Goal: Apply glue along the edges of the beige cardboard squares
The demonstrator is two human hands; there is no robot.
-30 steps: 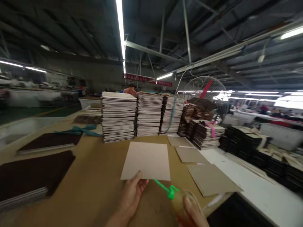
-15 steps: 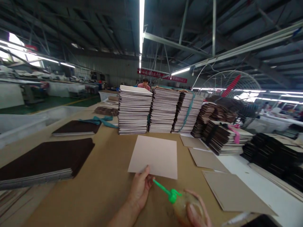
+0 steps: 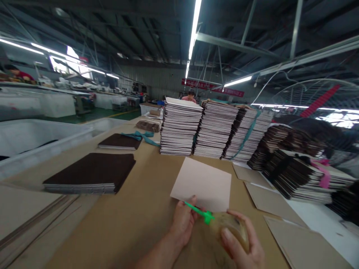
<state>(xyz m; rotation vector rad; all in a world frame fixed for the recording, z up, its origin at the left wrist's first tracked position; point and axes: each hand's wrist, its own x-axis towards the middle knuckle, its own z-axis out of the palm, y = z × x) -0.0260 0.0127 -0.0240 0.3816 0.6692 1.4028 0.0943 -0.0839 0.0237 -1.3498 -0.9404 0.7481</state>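
Note:
My left hand (image 3: pixel 183 223) pinches the near edge of a pale, squarish board (image 3: pixel 204 182), its thumb on top and its fingers underneath. The board is tilted slightly over the brown tabletop (image 3: pixel 140 216). In my right hand (image 3: pixel 248 244) is a translucent squeeze bottle (image 3: pixel 230 223) with yellowish contents, lying on its side. Its long green nozzle (image 3: pixel 198 211) points left, and the tip is at the board's near edge, close to my left thumb. Whether anything comes out of the tip cannot be made out.
Tall stacks of dark-and-white panels (image 3: pixel 181 127) stand behind the board. Brown boards (image 3: pixel 277 198) lie in a row to the right, near a bundle with a pink tie (image 3: pixel 324 173). Dark panels (image 3: pixel 92 168) are piled at left, beside a white bin (image 3: pixel 42 138). A person (image 3: pixel 190 96) is beyond the stacks.
The view has turned left, so everything sits further right. The bottle has moved closer to the board, and its nozzle tip is now at the near edge by my left thumb.

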